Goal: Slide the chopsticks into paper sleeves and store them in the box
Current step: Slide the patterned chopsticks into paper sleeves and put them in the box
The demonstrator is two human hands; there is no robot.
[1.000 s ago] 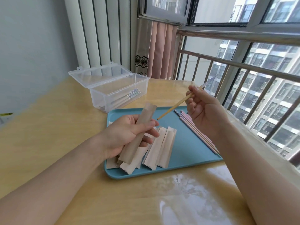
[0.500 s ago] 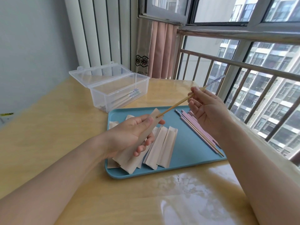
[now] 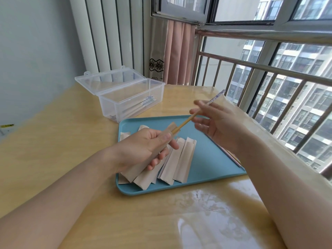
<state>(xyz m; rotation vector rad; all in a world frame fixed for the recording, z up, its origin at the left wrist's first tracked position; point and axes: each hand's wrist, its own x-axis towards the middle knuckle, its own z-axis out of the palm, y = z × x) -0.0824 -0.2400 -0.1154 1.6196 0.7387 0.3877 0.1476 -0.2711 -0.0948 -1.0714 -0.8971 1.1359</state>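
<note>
Poking from tan paper sleeve (image 3: pixel 154 151) in left grip (image 3: pixel 143 148): right-grip (image 3: pixel 215 123) bamboo chopsticks (image 3: pixel 186 121), patterned tops.

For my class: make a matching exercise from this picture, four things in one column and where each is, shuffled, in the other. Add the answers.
Things
1. chopsticks
2. paper sleeve
3. clear box
4. spare sleeves

Places
A. lying flat on the blue tray
B. lid open, on the table beyond the tray
C. in the right hand, tips inside the sleeve's mouth
D. in the left hand

Pairs: 1-C, 2-D, 3-B, 4-A
</note>
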